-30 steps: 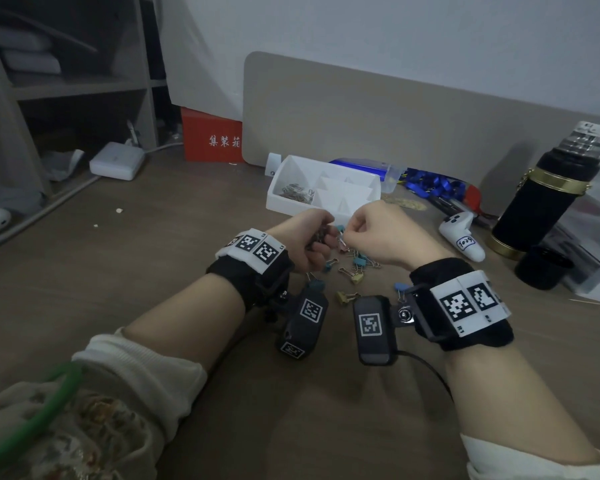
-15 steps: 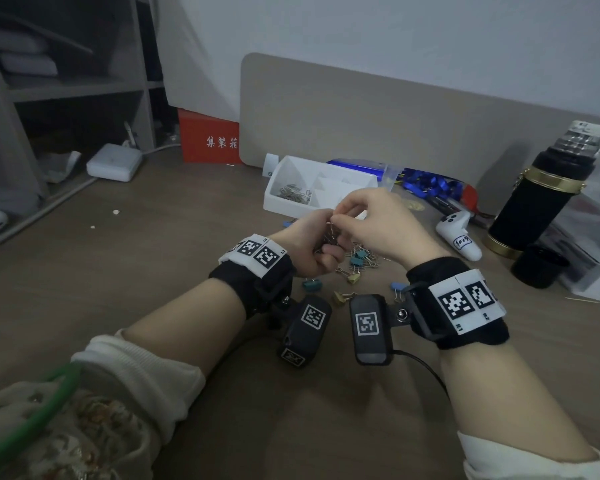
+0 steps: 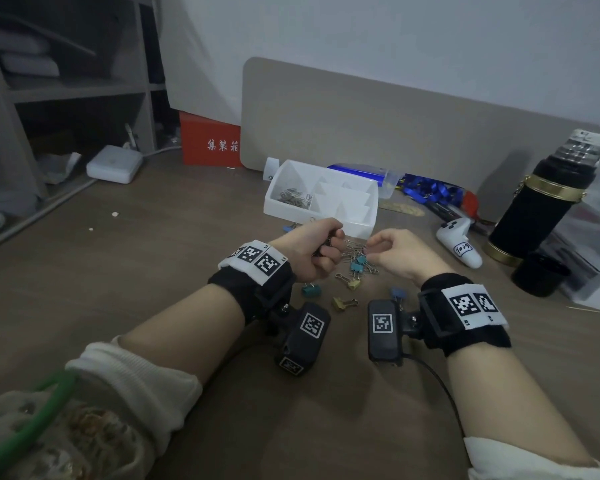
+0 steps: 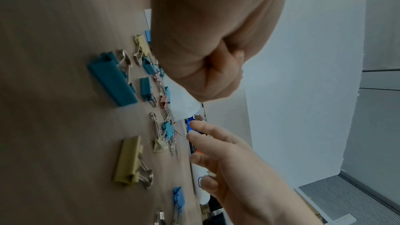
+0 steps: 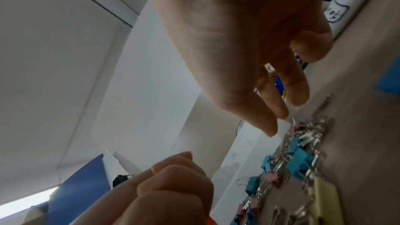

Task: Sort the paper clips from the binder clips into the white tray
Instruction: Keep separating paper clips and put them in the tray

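Note:
A white tray (image 3: pixel 284 211) stands on the wooden floor, with silver paper clips (image 3: pixel 293 197) in its left compartment. In front of it lies a mixed pile of paper clips and small binder clips (image 3: pixel 355 258) (image 4: pixel 166 126) (image 5: pixel 292 156). My left hand (image 3: pixel 329 251) (image 4: pixel 205 67) (image 5: pixel 168 177) is a fist just left of the pile, and dark metal clips show between its fingers. My right hand (image 3: pixel 373 247) (image 4: pixel 191 130) (image 5: pixel 281 117) hovers over the pile's right side, fingers loose and pointing down, holding nothing. Teal (image 3: pixel 310 289), yellow (image 3: pixel 342 302) and blue (image 3: pixel 397 292) binder clips lie nearer me.
A white controller (image 3: pixel 459 242), a black flask (image 3: pixel 537 216) and a black cup (image 3: pixel 539 275) stand to the right. Blue lanyards (image 3: pixel 430 190) lie behind the tray. A beige board (image 3: pixel 361 126) leans on the wall, a red box (image 3: pixel 210 140) beside it.
Half a second ago my right hand's fingertips met the left fist. The right hand has since drawn away to the right and dropped toward the pile, fingers loosened. The left fist barely moved.

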A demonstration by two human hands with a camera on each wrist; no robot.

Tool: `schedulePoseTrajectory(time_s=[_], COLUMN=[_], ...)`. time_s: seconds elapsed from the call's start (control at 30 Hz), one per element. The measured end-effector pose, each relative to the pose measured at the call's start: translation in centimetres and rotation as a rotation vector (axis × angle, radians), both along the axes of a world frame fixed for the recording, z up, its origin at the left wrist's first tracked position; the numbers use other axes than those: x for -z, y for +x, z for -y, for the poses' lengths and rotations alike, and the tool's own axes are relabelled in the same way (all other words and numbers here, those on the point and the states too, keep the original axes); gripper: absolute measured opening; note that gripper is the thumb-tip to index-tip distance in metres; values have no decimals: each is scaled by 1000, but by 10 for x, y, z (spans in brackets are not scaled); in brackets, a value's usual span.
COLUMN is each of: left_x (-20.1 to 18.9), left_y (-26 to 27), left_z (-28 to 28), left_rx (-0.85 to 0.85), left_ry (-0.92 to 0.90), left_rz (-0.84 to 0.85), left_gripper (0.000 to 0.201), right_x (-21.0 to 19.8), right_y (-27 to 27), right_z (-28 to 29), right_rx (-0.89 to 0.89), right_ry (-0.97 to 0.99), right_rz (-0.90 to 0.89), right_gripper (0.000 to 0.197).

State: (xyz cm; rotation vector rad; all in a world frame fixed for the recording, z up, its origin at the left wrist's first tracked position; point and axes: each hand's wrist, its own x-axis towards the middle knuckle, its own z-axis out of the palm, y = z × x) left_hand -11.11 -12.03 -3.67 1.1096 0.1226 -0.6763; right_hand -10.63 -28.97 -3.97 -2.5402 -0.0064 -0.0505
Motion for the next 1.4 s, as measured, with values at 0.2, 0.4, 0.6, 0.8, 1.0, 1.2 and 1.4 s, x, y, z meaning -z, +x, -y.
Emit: schedulePoseTrajectory(time_s=[0.2,0.4,0.6,0.8,1.0,1.2,1.4], left_x=[2,2,4,5,5,8,10], left_y=[4,19,32,32,28,31,33], left_z=[0,-2,-4,-1,-1,1,1], left_rx=[-53,-149,-139,-122,-114,-100,-100], left_ry=[-22,-28,-13,6,10,21,12], left_rz=[12,0,-9,10,15,17,15], left_gripper=[35,37,37,37,38,37,37], right_x=[11,5,4,9,15,15,14], right_y=[11,28,47,50,51,49,46], right_z=[-2,-8,-20,-16,-18,-21,-23], right_rx=[40,-57,-186,-161,-71,15,52], right_ry=[30,-50,-186,-151,-156,-210,-228], right_rz=[35,-5,-220,-216,-126,-88,-107], right_gripper=[27,52,65,61,41,18,12])
